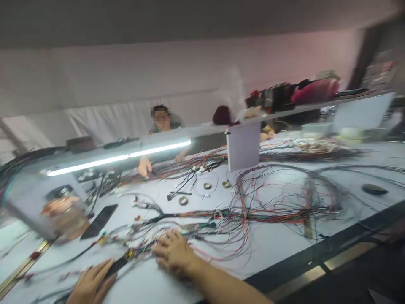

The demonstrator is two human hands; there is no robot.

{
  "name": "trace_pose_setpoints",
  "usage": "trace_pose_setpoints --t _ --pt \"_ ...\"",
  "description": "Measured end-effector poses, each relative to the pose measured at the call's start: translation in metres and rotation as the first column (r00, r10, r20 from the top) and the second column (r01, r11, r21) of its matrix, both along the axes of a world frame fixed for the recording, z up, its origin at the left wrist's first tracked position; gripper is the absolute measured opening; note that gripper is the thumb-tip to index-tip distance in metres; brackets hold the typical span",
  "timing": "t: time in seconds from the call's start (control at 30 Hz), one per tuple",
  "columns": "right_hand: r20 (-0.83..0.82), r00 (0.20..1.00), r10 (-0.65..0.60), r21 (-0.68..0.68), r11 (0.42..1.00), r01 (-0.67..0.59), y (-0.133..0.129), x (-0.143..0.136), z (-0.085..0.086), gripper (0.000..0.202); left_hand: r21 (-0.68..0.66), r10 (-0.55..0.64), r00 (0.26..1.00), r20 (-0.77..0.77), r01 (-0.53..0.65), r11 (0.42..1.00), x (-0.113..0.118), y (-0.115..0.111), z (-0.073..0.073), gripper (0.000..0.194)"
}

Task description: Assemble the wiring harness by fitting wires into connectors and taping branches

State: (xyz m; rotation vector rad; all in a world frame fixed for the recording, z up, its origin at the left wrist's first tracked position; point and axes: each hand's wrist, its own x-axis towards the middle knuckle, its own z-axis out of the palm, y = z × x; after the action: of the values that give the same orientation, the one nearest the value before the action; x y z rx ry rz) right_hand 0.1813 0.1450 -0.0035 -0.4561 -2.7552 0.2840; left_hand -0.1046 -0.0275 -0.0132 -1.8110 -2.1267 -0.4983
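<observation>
A wire harness (196,228) with many thin coloured wires stretches across the white table. Its black wrapped branch (118,265) runs to the lower left, where my left hand (91,283) closes around it, thumb on one side and fingers on the other. My right hand (175,253) lies palm down on the harness wires, fingers spread out and not gripped around anything I can see. Small connectors (131,253) in yellow and other colours show between the two hands. Blur softens the finer wires.
Behind the harness lie tape rolls (182,200) and a dark phone (99,221). At the left is a clear container (71,221). A lit tube lamp (126,158) hangs under a shelf, with an upright panel (243,147) beside it. A co-worker's hand (145,167) touches wires opposite.
</observation>
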Motion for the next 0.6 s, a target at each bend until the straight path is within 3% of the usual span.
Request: trace_pose_setpoints --t 0.1,0.2,0.37,0.43,0.5,0.6 --pt "0.032 0.999 -0.033 -0.096 0.995 0.036 -0.003 0.007 0.005 0.042 -0.15 -0.003 1.0 -0.016 0.001 0.989 0.023 -0.01 0.018 0.048" --pt "0.014 1.0 -0.026 -0.158 0.987 0.028 -0.001 0.007 -0.003 0.053 -0.242 -0.025 0.999 -0.03 0.017 0.97 0.035 -0.002 0.033 0.056" --pt "-0.12 0.992 -0.044 -0.089 0.995 0.034 -0.005 0.005 -0.016 0.052 -0.375 -0.166 0.98 -0.108 0.114 0.92 0.036 0.028 0.06 0.087" --pt "-0.115 0.991 -0.072 -0.059 0.996 0.066 -0.008 0.006 -0.016 0.049 -0.4 -0.233 0.965 -0.12 0.168 0.901 0.033 0.038 0.066 0.089" --pt "-0.092 0.99 -0.104 -0.047 0.994 0.1 -0.011 0.008 -0.013 0.048 -0.383 -0.28 0.956 -0.093 0.225 0.896 0.025 0.044 0.063 0.082" --pt "-0.09 0.992 -0.083 -0.058 0.995 0.078 -0.008 0.007 -0.014 0.051 -0.256 -0.279 0.96 -0.004 0.269 0.928 -0.004 0.053 0.028 0.067"
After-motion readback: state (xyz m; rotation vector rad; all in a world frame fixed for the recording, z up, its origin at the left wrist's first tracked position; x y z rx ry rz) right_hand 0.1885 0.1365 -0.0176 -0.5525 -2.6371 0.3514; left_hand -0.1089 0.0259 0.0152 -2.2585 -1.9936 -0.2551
